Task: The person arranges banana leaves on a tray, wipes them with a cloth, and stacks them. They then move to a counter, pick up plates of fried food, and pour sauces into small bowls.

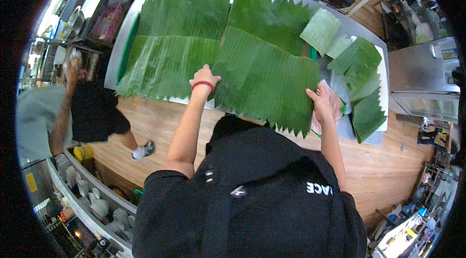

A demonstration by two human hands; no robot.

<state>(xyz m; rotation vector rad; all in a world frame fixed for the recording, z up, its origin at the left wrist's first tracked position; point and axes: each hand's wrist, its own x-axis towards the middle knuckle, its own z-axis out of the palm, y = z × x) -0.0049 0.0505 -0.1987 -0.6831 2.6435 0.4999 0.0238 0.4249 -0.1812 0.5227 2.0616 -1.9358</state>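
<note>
Large green banana leaves with zigzag-cut edges overlap across a metal table. My left hand (205,78), with a red bead bracelet at the wrist, lies on the seam between the near left leaf (167,65) and the near right leaf (269,75). At the right edge of that right leaf is my right hand (322,102), its thumb by the leaf and its fingers on a pinkish cloth (330,100). Two more leaves, far left (182,14) and far right (267,14), lie beyond. What lies under the leaves is mostly hidden, with green edges showing.
Pale leaf pieces (320,31) and folded leaf pieces (367,112) lie on the right of the metal table (113,65). Another person (96,116) is at the left. Stacked dishes (98,207) fill a counter at the lower left. A steel refrigerator (415,65) stands at the right.
</note>
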